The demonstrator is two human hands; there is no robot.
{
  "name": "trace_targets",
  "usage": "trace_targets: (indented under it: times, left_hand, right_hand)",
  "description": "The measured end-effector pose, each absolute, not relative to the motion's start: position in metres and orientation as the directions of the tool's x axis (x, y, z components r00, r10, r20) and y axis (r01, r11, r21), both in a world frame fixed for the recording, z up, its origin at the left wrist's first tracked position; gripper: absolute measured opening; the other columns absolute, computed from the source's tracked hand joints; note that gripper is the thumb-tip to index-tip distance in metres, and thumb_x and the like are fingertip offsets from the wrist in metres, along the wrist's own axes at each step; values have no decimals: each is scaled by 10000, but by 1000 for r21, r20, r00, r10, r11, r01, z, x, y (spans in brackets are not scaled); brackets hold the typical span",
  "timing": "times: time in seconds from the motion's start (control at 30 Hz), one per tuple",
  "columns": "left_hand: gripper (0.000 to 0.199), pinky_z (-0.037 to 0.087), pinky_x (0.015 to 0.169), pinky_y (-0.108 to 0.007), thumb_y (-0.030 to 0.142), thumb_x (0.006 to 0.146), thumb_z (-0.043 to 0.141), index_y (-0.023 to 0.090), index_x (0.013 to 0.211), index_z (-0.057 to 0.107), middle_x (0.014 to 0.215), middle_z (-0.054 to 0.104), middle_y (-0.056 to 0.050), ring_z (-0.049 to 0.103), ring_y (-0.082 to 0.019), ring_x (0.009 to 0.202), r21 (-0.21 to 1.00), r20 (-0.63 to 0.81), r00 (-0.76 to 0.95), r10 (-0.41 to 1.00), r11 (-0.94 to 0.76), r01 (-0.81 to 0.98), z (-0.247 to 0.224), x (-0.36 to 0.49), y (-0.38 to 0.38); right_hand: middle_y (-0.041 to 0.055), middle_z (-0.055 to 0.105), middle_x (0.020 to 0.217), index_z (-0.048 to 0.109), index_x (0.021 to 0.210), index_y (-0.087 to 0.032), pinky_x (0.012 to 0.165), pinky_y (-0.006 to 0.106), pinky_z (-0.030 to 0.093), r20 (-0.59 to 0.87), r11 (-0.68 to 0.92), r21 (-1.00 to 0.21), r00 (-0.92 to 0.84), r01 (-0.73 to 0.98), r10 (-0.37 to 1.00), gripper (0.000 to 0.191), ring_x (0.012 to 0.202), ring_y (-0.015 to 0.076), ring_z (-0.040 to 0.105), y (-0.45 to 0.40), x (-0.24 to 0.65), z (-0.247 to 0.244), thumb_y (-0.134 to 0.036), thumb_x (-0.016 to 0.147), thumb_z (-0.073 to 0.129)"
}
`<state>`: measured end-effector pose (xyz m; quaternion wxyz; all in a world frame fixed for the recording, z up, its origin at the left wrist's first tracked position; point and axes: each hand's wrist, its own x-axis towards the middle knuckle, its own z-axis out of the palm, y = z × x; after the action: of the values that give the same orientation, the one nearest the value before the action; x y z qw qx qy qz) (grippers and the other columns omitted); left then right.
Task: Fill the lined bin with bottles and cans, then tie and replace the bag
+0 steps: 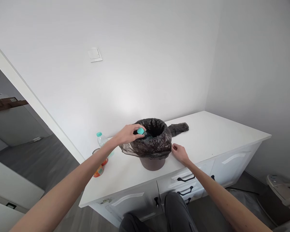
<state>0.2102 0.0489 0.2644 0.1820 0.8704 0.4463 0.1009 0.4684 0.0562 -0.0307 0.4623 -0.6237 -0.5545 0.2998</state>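
Observation:
A brown bin (152, 163) lined with a black plastic bag (151, 148) stands on the white cabinet top. My left hand (129, 133) is at the bin's left rim, its fingers closed round the neck of a bottle with a turquoise cap (140, 131); the bottle's body is down in the bag's mouth, mostly hidden. My right hand (180, 152) is at the bin's right side, fingers curled together against the bag's edge; they seem to pinch the plastic there. A clear bottle with a turquoise cap (101, 139) stands to the left, behind my left forearm.
Orange-red containers (99, 170) stand at the left edge of the white cabinet top (207, 138), partly behind my forearm. A folded black bag (179, 129) lies behind the bin on the right. The wall rises behind; a grey appliance (282, 190) is at lower right.

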Motion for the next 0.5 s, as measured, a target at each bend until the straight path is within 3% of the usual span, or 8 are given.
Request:
trace_targets:
  times: [0.1,0.17,0.27,0.33,0.4,0.5]
  left_hand:
    - [467,494,1060,-374,600,860,614,298,1209,693,1300,715,-12,626,-282,1271,358,-24,589,808,-543,759,263,211,47]
    - [551,461,1107,-423,673,896,535,314,1290,673,1348,693,-13,596,-303,1306,330,-65,575,816,-526,784,262,211,44]
    - [623,207,1270,-529,697,980,318,341,1401,609,1502,577,23,362,-308,1510,327,-65,547,834,-500,802,261,210,41]
    - [660,101,1299,-515,662,1017,185,338,1421,594,1561,507,47,239,-270,1567,355,13,513,858,-484,800,258,207,40]
    - [683,158,1298,-485,655,1022,148,324,1440,575,1594,462,38,283,-253,1552,404,95,461,882,-457,792,253,201,40]
    - [683,210,1289,-465,671,1014,234,289,1539,446,1658,351,-18,311,-249,1542,498,172,391,904,-422,758,237,192,35]
  right_hand:
    - [-14,574,645,493,655,-227,620,273,342,135,39,-909,205,416,969,244,652,162,475,56,468,-31,-399,827,497]
    - [-14,572,640,491,653,-228,616,273,338,136,38,-908,206,418,969,244,648,162,475,57,468,-31,-399,827,496]
    - [-13,571,633,488,651,-229,608,275,331,138,36,-905,212,423,968,252,638,162,473,58,467,-32,-407,830,495]
    - [-12,570,631,488,651,-228,609,276,331,140,37,-904,213,427,967,260,634,162,472,58,467,-33,-414,833,493]
    - [-11,571,631,490,652,-227,612,276,334,142,39,-902,211,430,967,263,634,163,472,58,466,-32,-420,832,493]
    - [-10,566,623,483,645,-228,609,275,329,145,40,-900,211,435,967,268,631,164,471,56,466,-31,-423,829,493]
